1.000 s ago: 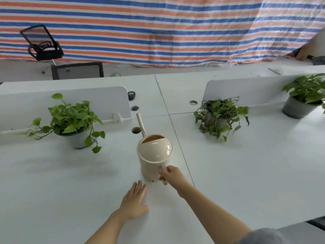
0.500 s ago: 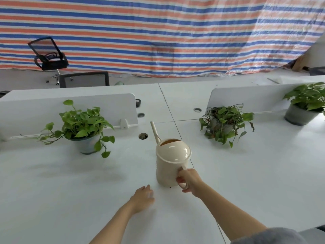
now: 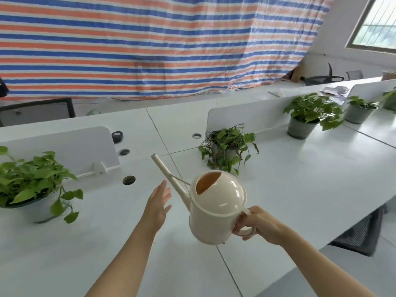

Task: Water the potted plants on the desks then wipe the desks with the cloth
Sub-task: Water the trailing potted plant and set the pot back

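My right hand point(image 3: 258, 224) grips the handle of a cream watering can point(image 3: 214, 209), which hangs above the white desk point(image 3: 300, 179) with its long spout pointing up and to the left. My left hand point(image 3: 158, 203) hovers open just left of the spout, fingers straight. A leafy potted plant point(image 3: 32, 185) stands at the left. A trailing potted plant point(image 3: 227, 150) stands beyond the can. Two more potted plants point(image 3: 310, 115) point(image 3: 360, 109) stand further right. No cloth is in view.
White divider panels point(image 3: 64, 146) run along the back of the desks. Round cable holes point(image 3: 129, 180) lie in the desk near the spout. A black mesh chair point(image 3: 360, 232) sits under the desk edge at right. A striped tarp hangs behind.
The watering can has been lifted off the desk and moved right in my right hand. My left hand rose from the desk and opened beside the spout. The view swung right.
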`<state>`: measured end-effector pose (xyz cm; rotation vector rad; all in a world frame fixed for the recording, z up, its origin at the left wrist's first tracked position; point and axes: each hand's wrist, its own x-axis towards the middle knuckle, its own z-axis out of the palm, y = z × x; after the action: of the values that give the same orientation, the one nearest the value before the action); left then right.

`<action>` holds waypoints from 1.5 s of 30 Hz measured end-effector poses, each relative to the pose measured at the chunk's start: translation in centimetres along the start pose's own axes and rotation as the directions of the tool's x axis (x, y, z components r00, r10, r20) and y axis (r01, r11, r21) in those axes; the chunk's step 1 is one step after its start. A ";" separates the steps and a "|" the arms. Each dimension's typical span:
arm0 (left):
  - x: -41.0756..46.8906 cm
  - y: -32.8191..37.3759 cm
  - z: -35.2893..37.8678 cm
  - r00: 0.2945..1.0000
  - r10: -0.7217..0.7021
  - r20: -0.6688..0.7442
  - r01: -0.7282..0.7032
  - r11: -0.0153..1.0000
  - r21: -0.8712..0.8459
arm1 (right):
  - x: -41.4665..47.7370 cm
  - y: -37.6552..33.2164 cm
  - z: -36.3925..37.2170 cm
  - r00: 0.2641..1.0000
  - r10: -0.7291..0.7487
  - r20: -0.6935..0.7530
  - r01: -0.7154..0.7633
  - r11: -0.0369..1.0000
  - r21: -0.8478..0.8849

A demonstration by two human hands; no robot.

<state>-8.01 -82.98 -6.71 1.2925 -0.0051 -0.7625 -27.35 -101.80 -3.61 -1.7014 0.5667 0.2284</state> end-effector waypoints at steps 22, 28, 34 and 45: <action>7.6 -4.2 28.1 0.989 -0.140 -0.042 0.117 0.930 -0.348 | 0.0 6.4 -26.9 0.967 -0.102 -0.235 0.122 0.990 0.074; 10.8 -4.8 31.3 0.984 -0.086 -0.157 0.118 0.972 0.204 | 1.5 6.9 -31.8 0.953 -0.124 -0.276 0.131 0.991 0.006; 14.4 -4.1 33.8 0.992 0.012 -0.124 0.064 0.806 0.588 | 2.2 8.7 -34.6 0.947 -0.060 -0.315 0.081 0.995 0.052; 17.4 -3.5 33.5 0.978 0.038 -0.203 0.110 0.735 0.669 | 5.6 8.1 -37.5 0.940 0.034 -0.339 -0.010 0.997 0.074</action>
<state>-10.26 -120.83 -6.34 2.0826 -0.1039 -0.6761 -32.43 -140.25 -5.07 -1.6759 0.8394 -0.0735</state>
